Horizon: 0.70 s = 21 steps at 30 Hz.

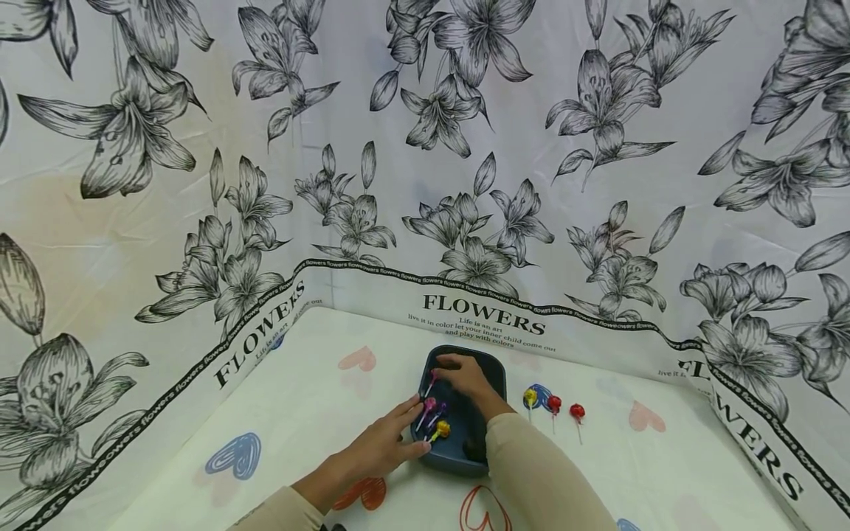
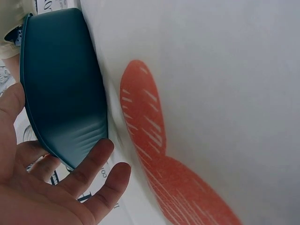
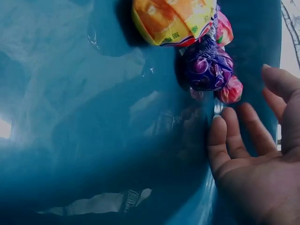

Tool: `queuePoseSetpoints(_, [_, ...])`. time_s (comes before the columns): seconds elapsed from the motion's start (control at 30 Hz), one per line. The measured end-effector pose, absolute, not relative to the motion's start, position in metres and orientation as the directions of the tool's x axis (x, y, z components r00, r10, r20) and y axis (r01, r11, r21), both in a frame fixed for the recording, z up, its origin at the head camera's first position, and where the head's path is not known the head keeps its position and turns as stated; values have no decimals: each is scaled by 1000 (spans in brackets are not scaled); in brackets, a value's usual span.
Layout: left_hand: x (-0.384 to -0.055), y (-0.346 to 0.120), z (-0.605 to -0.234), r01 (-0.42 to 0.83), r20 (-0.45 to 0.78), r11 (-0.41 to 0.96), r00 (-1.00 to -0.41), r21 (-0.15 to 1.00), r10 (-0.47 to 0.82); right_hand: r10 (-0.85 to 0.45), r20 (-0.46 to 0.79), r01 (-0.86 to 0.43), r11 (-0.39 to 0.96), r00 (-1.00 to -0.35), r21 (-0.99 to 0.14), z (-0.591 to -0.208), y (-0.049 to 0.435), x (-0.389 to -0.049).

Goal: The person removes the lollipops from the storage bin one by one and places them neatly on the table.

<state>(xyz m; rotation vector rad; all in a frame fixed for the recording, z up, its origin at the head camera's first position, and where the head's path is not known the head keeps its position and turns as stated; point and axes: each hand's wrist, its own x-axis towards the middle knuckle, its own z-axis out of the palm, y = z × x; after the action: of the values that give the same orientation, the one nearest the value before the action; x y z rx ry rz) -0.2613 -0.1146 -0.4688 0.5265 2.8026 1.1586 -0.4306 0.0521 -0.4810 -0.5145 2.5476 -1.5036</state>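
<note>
A dark blue plastic tray stands on the table, with several wrapped lollipops along its left side. Among them are a yellow lollipop, a purple lollipop and a pink lollipop. My right hand reaches into the far part of the tray, fingers spread and loosely bent. Another pink lollipop lies close by its fingertips, stick toward me. My left hand rests at the tray's left side, thumb and fingers apart; in the left wrist view, its fingertips lie along the rim and outer wall.
Right of the tray, a yellow lollipop and two red lollipops, one nearer and one farther right, lie in a row on the heart-print tablecloth. Flower-print curtains enclose the table at the back and sides.
</note>
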Motion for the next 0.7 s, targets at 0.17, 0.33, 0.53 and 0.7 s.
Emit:
queuePoseSetpoints(0.17, [-262,-115,-469,306,95,666,-938,680,333,-402,25,-232,475,-915,-849,-481,52,-430])
queuePoseSetpoints(0.33, [-261,-115,-471,299,89,652,-938,697,335,-413,9,-248,528,-911,-813,-486,52,-431])
queuePoseSetpoints(0.53, [-259,-114,-473,291,79,651,-939,701,334,-427,7,-264,546,-904,-795,-490,53,-431])
queuePoseSetpoints(0.7, [-261,-113,-472,315,104,677,-937,665,333,-430,25,-287,557,-902,-779,-490,53,-431])
